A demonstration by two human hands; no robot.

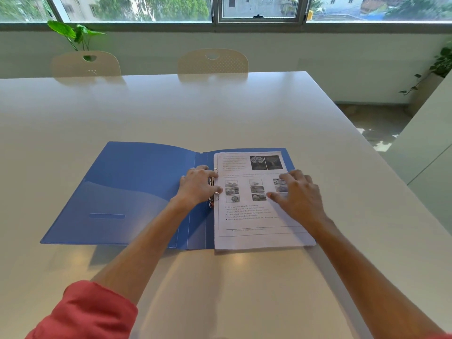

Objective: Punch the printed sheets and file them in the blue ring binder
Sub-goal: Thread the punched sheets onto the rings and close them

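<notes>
The blue ring binder (127,189) lies open and flat on the white table (171,113). Printed sheets (254,216) with text and small pictures rest on its right half, their left edge at the metal rings (215,185). My left hand (198,185) sits on the spine with its fingers curled around the ring mechanism. My right hand (298,194) lies flat on the sheets, fingers spread, pressing them down. No hole punch is in view.
Two cream chairs (212,62) stand at the table's far edge, with a leafy plant (75,33) behind the left one. The table's right edge runs diagonally past the binder, with floor (374,121) and a white cabinet (430,155) beyond.
</notes>
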